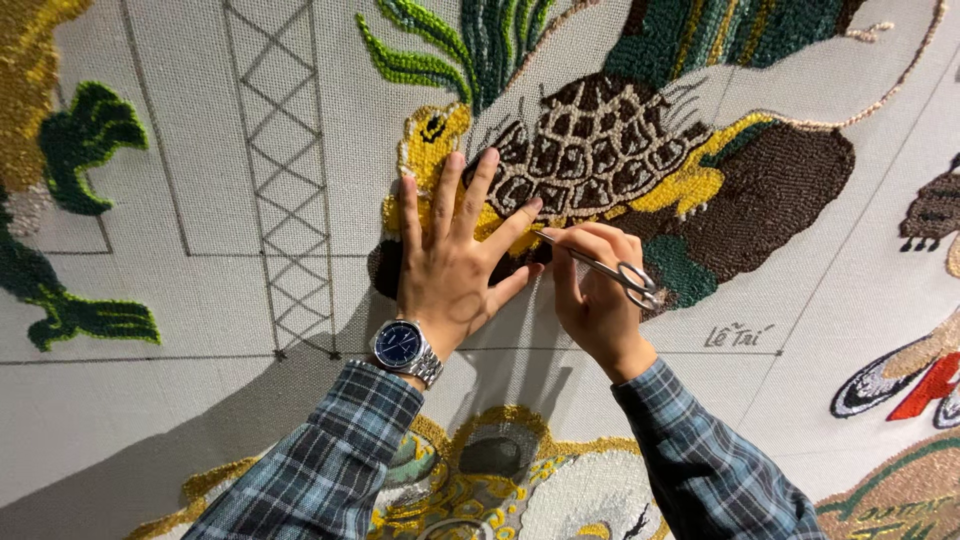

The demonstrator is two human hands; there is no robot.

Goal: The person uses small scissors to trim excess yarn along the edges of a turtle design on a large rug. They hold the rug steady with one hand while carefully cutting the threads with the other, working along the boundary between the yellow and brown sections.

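My left hand lies flat with fingers spread on a tufted turtle picture worked in brown, yellow and cream yarn on a pale grey cloth. A metal wristwatch with a dark blue dial sits on that wrist. My right hand grips small metal scissors, whose tips point left and touch the yarn by my left forefinger. Both sleeves are blue plaid.
Pencilled lines and a lattice tower outline mark the bare cloth at left. Green tufted leaves sit far left, green fronds above the turtle. More tufted shapes in gold and white lie below, and red and black ones at right.
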